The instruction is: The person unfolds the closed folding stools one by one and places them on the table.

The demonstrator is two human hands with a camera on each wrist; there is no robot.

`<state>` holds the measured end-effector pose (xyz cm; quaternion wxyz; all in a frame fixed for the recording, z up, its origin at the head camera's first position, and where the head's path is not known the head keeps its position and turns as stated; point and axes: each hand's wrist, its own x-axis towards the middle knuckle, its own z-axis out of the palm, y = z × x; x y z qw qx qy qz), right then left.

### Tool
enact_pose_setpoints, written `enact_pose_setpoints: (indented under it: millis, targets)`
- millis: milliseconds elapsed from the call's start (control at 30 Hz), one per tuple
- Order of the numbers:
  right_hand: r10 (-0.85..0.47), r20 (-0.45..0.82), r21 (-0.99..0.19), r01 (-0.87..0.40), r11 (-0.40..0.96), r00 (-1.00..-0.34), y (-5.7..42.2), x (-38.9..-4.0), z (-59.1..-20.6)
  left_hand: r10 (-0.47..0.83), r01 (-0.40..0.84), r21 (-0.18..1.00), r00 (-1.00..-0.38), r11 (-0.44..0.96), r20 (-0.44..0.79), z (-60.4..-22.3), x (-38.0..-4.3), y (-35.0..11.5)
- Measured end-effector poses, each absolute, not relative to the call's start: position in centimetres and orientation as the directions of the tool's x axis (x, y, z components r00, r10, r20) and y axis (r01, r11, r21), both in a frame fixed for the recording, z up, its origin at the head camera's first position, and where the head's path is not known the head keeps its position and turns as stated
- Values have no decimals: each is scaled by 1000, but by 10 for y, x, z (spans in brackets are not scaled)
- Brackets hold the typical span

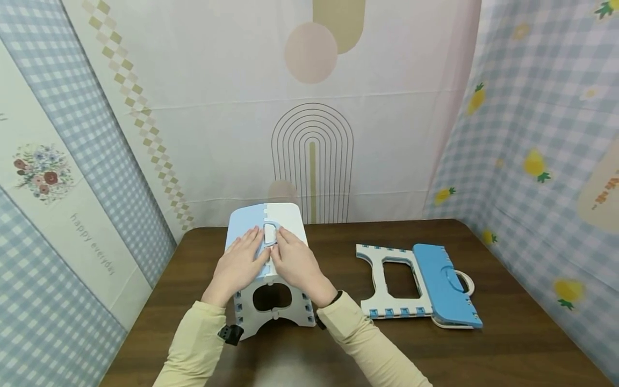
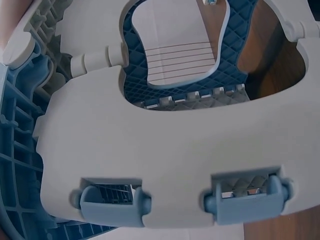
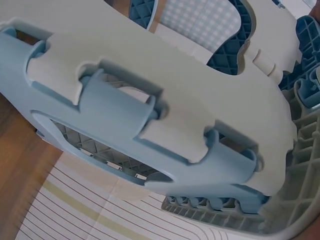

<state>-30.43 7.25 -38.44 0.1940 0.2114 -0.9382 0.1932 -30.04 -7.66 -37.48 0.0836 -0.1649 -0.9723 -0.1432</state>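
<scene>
An unfolded folding step stool [image 1: 290,214] stands on the left part of the table, its top half light blue and half white. My left hand [image 1: 240,262] rests on the blue half with straight fingers. Flat on the white half lies my right hand [image 1: 301,263]; the two thumbs come close together by the small carry handle [image 1: 272,223] at the middle seam. Below the hands, a white leg panel [image 1: 247,318] with a cut-out faces me. Both wrist views look at the stool's side, with blue hinges [image 3: 117,102] joining a white panel [image 2: 125,145].
A second folding stool [image 1: 425,269], blue and white, lies on its side at the right of the dark wooden table [image 1: 333,344]. Its pale handle loop [image 1: 467,280] sticks out to the right. Patterned cloth [image 1: 232,145] hangs behind and on both sides.
</scene>
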Motion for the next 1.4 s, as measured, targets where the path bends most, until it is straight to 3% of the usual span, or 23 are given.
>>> enact_pose_setpoints:
  millis: [367, 633, 1000, 1167, 1400]
  targets:
    - [-321, 457, -198, -447, 873, -830, 59, -300, -383, 358, 395, 243, -915, 886, 185, -376, -307, -89]
    - [-347, 393, -129, -424, 896, -852, 56, -295, -381, 379, 407, 249, -913, 879, 152, -376, -308, -92]
    - [-382, 246, -167, -427, 889, -891, 63, -296, -374, 390, 414, 235, -910, 880, 144, -374, -309, -91]
    - [-476, 129, -216, -493, 843, -870, 76, -300, -373, 393, 414, 252, -910, 875, 130, -374, -307, -91]
    - [-544, 124, -337, -551, 764, -830, 92, -305, -375, 361, 376, 286, -927, 882, 103, -371, -309, -90]
